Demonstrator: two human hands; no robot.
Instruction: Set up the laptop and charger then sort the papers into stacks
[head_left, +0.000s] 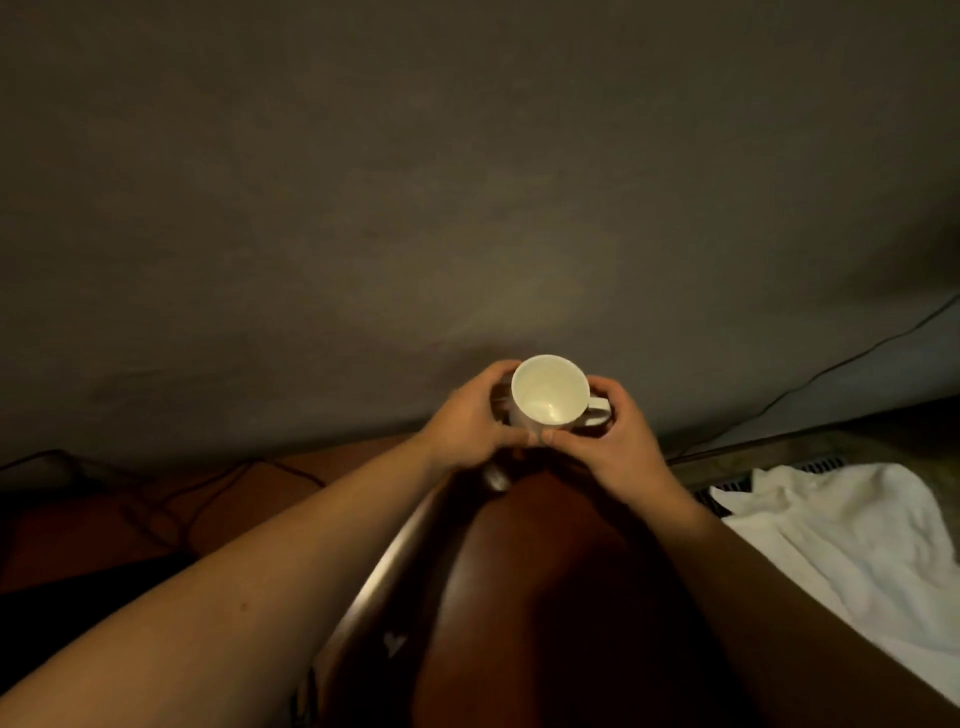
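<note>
A white mug (550, 395) is gripped upright by both hands: the left hand (467, 421) is curled at its 9 o'clock side, the right hand (623, 436) at 3 o'clock by the handle. No laptop, charger or papers are seen. A dark cable (831, 369) lies toward 2 o'clock, nearer the right hand.

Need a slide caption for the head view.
Head view: left hand and right hand grip an empty white mug; white cloth at right.

Left hand (470, 421), right hand (623, 441) cup empty white mug (550, 392), upright, near wall (467, 182).
</note>
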